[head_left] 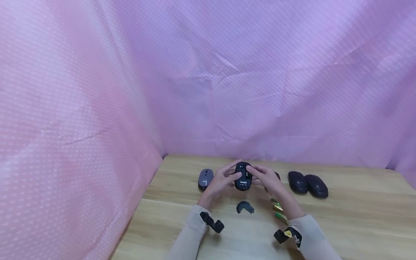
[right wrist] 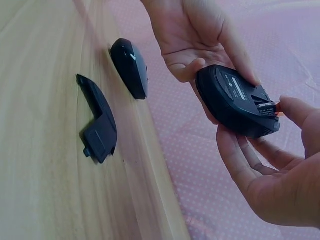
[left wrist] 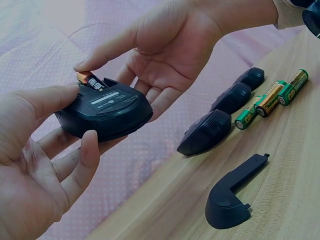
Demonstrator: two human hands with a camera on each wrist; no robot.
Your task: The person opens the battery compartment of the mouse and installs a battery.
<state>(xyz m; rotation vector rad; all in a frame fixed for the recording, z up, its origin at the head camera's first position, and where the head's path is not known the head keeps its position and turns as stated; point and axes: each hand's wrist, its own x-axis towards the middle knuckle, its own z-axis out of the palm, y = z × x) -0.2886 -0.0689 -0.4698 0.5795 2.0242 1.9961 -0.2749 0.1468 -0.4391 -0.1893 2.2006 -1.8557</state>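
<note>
Both hands hold a black computer mouse above the table, its underside turned up and its battery slot uncovered. My left hand grips one side, thumb on the underside and fingers beneath. My right hand supports the other side with its fingers. The right thumb touches the copper-coloured end of a battery, which sits tilted in the slot with that end raised. In the right wrist view the battery's dark label shows between thumb and slot. The mouse's curved black battery cover lies on the wood below the hands.
A grey mouse stands left of the hands. On the right are two black mice, with another partly hidden behind the right hand. Several green and gold batteries lie by the right forearm. A pink sheet hangs behind the wooden table.
</note>
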